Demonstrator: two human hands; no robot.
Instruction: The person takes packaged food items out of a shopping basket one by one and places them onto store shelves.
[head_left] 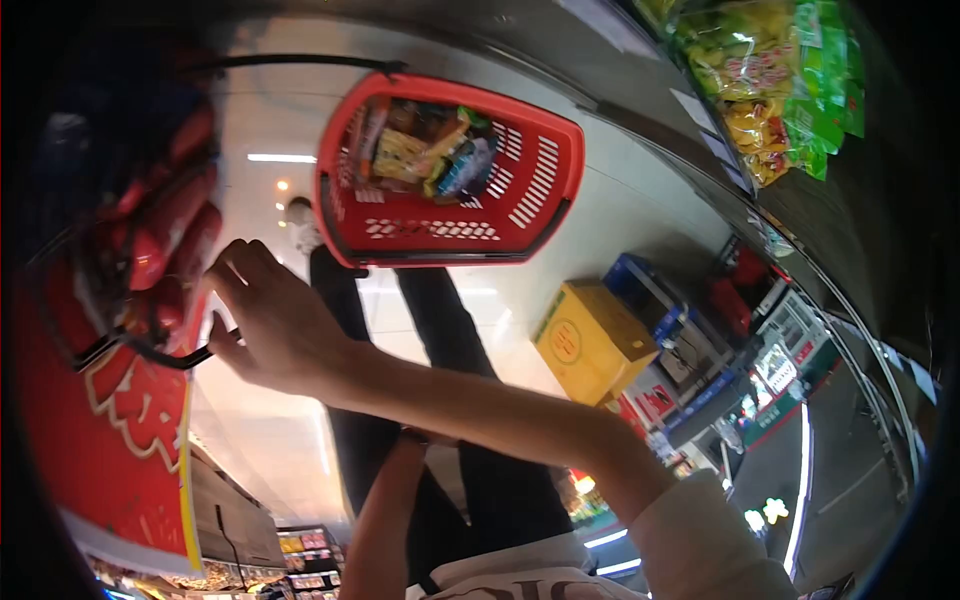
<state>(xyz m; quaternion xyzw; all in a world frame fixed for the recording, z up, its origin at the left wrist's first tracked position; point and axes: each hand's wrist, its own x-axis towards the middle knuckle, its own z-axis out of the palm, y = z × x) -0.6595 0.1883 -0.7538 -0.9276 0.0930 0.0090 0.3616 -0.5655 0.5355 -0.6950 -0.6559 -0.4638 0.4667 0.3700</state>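
My right hand [262, 312] reaches across to the left. Its fingers are bent but apart from the thumb, and nothing shows between them. Just beyond the fingertips lie red, glossy packages [160, 240] in a display bin. A black bar [180, 357] at the bin's edge passes close to my thumb; I cannot tell whether they touch. My left forearm [385, 510] comes up from below, and its hand is hidden behind my right forearm. A red shopping basket [548, 180] on the floor holds several snack packs [402, 155], yellow, blue and green among them.
Green and yellow snack bags [770, 75] hang at the upper right by a dark shelf. A yellow carton [590, 340] and a blue crate [640, 285] stand on the right. The bin's red printed side [125, 450] rises at the left. My dark-trousered legs are near the basket.
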